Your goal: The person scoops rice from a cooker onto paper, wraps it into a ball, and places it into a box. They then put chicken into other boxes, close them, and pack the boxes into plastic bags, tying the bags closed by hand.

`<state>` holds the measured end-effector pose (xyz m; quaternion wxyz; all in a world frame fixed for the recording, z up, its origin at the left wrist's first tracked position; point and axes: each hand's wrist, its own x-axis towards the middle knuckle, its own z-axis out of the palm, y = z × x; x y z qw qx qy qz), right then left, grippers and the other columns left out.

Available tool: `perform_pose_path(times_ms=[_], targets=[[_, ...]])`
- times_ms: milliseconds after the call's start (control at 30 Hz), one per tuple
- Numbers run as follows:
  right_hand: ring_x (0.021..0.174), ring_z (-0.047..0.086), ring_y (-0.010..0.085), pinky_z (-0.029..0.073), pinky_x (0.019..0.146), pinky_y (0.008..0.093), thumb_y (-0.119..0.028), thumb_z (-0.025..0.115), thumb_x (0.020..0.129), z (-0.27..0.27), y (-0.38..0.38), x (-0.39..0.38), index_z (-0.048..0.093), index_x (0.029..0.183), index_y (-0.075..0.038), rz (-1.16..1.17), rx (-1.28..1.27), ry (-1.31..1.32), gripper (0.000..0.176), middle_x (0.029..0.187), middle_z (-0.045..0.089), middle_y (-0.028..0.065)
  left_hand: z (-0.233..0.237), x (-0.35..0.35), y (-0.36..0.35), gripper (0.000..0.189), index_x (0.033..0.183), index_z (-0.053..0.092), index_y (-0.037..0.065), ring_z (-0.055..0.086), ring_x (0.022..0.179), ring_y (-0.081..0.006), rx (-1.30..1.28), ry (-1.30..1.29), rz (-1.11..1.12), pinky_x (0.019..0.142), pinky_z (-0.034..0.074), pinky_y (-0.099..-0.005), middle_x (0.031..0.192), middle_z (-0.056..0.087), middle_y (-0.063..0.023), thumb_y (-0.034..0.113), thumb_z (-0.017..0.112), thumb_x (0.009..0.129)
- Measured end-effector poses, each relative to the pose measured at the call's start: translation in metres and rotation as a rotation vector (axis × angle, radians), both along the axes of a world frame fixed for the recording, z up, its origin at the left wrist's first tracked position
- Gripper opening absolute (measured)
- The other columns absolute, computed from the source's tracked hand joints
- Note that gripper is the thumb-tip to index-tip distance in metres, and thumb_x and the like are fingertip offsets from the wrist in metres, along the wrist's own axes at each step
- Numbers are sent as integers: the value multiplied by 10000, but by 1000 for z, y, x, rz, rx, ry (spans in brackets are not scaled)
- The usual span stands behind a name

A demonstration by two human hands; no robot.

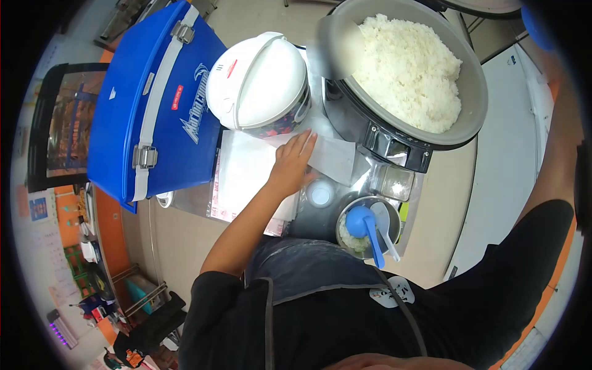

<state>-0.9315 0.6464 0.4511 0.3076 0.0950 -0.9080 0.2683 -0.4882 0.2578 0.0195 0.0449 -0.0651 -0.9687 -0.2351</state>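
My left hand lies on a stack of white paper sheets, its fingers stretched out. A separate white sheet extends to the right from under the fingertips. My right arm reaches up along the right edge of the view. Its hand is dark and blurred at the border, so its fingers cannot be made out. A blurred blue object is near that hand. Cooked white rice is heaped in a large grey pot ahead.
A metal bowl near me holds a blue scoop and a pale paddle. A small white round container stands beside the sheets. Behind them sits a white-lidded rice cooker. A big blue cooler box stands left.
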Motion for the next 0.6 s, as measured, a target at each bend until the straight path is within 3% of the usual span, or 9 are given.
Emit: perform_pose_path(times_ms=[100,167,300,367,433,467,533,600], targets=[[910,629,243,501,842,405,-403,621,866,7,12,-24,601,1237,37,-6,-60,-20,576,1084,662,201,-6,-28,2,888,1474,370,105,405,1316,-329,-133,-136,12,1050,310,-498,1459,413,-145,247,811,716],[903,632,229,505,835,390,-436,631,864,6,25,-40,596,1242,30,1,-136,-69,601,1073,666,178,-10,-42,-7,883,1488,339,101,396,1328,-318,-182,-450,-86,1039,322,-493,1431,434,-128,167,782,727],[889,639,199,512,821,359,-502,651,862,-27,43,-83,585,1253,14,55,-385,-273,651,1052,673,131,0,-34,-8,874,1496,323,104,377,1347,-332,-172,-440,-112,1051,323,-491,1436,428,-148,133,760,739],[883,643,185,516,814,344,-535,661,860,-41,52,-113,580,1259,6,94,-495,-426,677,1041,676,107,-12,-35,-3,866,1501,316,106,380,1342,-348,-182,-126,-137,1067,321,-491,1436,425,-165,139,756,756],[876,646,170,520,807,328,-568,671,859,-63,55,-138,574,1264,-2,126,-600,-613,703,1030,679,84,-18,-45,6,873,1508,305,106,386,1340,-357,-211,-129,-109,1079,314,-493,1452,405,-180,160,760,765],[873,648,163,522,804,321,-585,676,858,-72,57,-142,572,1267,-5,158,-638,-675,717,1024,681,72,-23,-52,9,851,1497,315,97,393,1333,-352,-207,-264,-82,1074,314,-493,1423,436,-175,178,756,775],[743,640,137,532,692,311,-607,680,842,-81,50,-131,608,1150,-25,401,-647,-741,662,876,681,58,-26,-63,2,829,1487,325,89,400,1326,-346,-212,-377,-17,1069,314,-494,1395,468,-170,196,752,785],[777,657,150,544,691,313,-581,713,826,-86,46,-120,594,1172,-4,409,-706,-710,683,926,683,81,-28,-63,-1,635,1373,498,126,468,1256,-314,-251,-421,-126,1056,309,-488,1261,575,-122,233,739,796]])
